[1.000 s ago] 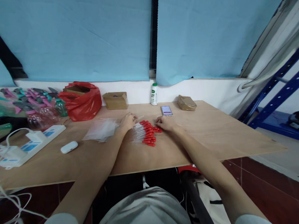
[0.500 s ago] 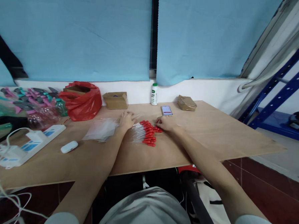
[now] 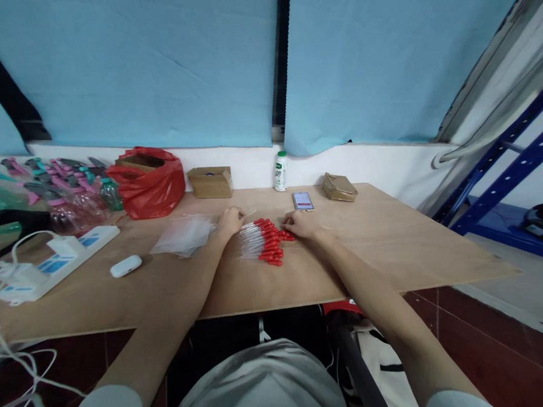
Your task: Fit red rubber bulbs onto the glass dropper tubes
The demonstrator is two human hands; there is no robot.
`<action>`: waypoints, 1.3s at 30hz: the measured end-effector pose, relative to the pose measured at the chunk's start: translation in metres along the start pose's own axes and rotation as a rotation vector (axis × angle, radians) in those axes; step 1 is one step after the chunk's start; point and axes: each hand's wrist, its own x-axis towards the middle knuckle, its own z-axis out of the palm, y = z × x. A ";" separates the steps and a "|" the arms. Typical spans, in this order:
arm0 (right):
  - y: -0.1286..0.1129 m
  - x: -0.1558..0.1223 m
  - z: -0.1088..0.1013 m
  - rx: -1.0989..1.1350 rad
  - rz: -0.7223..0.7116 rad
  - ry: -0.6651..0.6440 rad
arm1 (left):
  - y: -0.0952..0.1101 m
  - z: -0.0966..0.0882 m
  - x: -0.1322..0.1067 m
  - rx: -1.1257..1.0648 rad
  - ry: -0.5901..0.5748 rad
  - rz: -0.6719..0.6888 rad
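Observation:
A pile of droppers (image 3: 260,239) with clear tubes and red bulbs lies on the wooden table, bulbs facing right. To the pile's upper left, my left hand (image 3: 230,221) is closed, thumb and fingers together. Thin clear lengths stick out to the right of its fingertips; what they belong to is too faint to tell. At the pile's right side, my right hand (image 3: 301,224) has its fingers curled down onto the upper red bulbs, its grip partly hidden. Clear plastic bags (image 3: 182,237) lie flat, left of my left hand.
Along the back stand a red plastic bag (image 3: 155,188), a small carton (image 3: 210,183), a white bottle (image 3: 280,174), a phone (image 3: 303,200) and a brown paper packet (image 3: 339,186). On the left are a power strip (image 3: 58,263), a white earbud case (image 3: 126,266) and several spray bottles (image 3: 71,199).
The fingers of my left hand have drawn together from a more spread pose, and the thin clear lengths beside them have shifted slightly. My right hand stays by the red bulbs.

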 end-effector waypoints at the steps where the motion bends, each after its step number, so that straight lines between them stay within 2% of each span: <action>1: 0.000 0.000 0.000 0.001 -0.001 -0.002 | 0.001 -0.001 0.000 -0.004 -0.003 0.010; 6: -0.001 0.000 0.000 -0.003 0.017 -0.013 | 0.004 -0.001 0.000 -0.055 -0.044 0.104; 14: -0.004 -0.002 -0.003 -0.041 0.027 -0.025 | -0.001 0.014 0.006 -0.286 -0.121 0.277; 22: -0.006 -0.003 -0.005 -0.036 0.040 -0.035 | 0.002 0.009 0.004 -0.184 -0.108 0.312; 27: -0.008 -0.004 -0.006 -0.026 0.045 -0.030 | 0.005 0.005 0.001 -0.204 -0.110 0.241; 33: -0.008 -0.004 -0.006 -0.021 0.034 -0.029 | 0.006 0.001 0.001 -0.157 -0.082 0.273; 39: -0.008 -0.004 -0.006 -0.026 0.037 -0.031 | 0.006 -0.002 0.000 -0.135 -0.099 0.245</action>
